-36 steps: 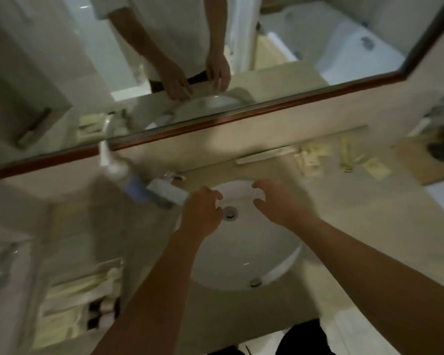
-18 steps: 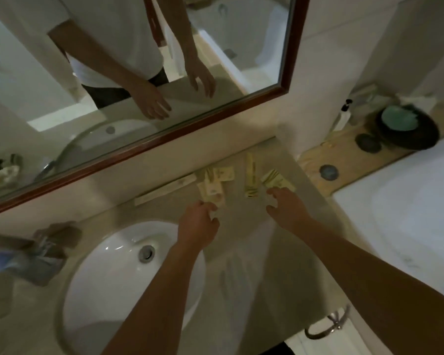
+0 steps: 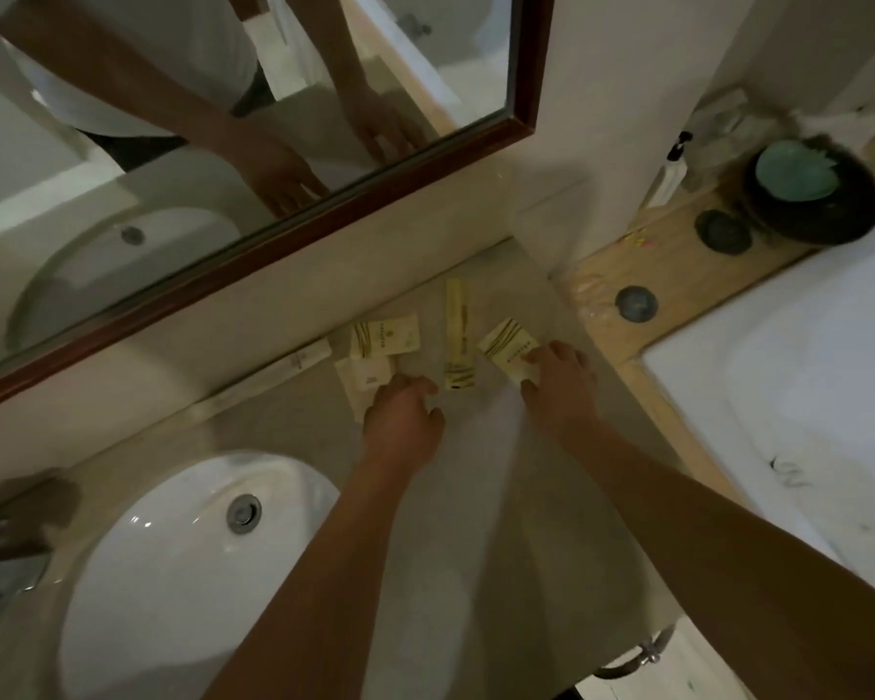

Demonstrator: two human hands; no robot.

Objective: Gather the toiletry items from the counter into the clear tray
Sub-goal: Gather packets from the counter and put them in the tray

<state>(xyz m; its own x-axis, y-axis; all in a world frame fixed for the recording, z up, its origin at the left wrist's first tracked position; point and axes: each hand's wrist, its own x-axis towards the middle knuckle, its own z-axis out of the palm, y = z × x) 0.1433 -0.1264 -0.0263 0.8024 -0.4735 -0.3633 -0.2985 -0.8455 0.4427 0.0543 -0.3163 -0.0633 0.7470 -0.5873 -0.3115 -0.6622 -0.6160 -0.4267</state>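
On the surface right of the sink [image 3: 183, 563], your left hand [image 3: 402, 421] touches a flat packet [image 3: 362, 381], right hand [image 3: 559, 381] a boxed packet [image 3: 506, 346], grip closure unclear; pickup step, then carry them to the unseen tray.

counter [image 3: 501, 497] bare near hands | mirror [image 3: 274, 229] blocks behind packets [image 3: 385, 338]
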